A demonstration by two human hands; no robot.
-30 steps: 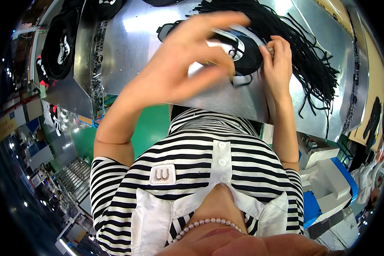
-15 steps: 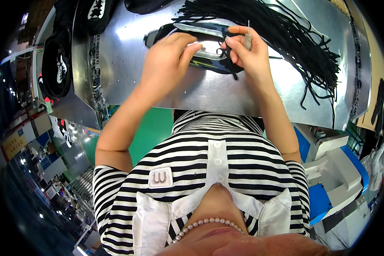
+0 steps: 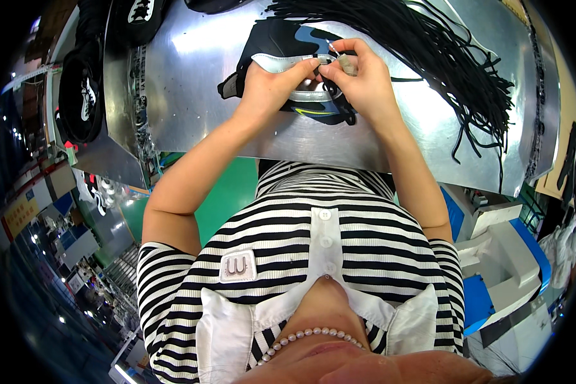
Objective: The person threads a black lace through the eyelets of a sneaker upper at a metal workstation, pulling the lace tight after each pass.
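Observation:
A black shoe upper (image 3: pixel 272 40) with blue-grey patches and silvery edging lies on the metal worktable (image 3: pixel 192 121). My left hand (image 3: pixel 267 89) is closed at its silvery edge, thumb and index finger pinching there; whether a lace end is also between them I cannot tell. Beside it, my right hand (image 3: pixel 369 77) is closed on a small hook tool (image 3: pixel 347 64) with a grey-beige grip and a thin metal shaft. The fingertips of both hands nearly meet over the upper's opening. A black shoelace (image 3: pixel 343 107) hangs down at the upper's right end, below my right fingers.
A thick bundle of black laces (image 3: pixel 422 54) spreads over the table's far right. Black shoe parts with white lacing (image 3: pixel 88 96) stand off the left side. A white and blue machine or bin (image 3: pixel 502 262) sits below the table on the right.
My left hand has moved right and closed on the upper's edge. The tool's shaft has tipped from upright to leaning left. More of the upper's far side now shows.

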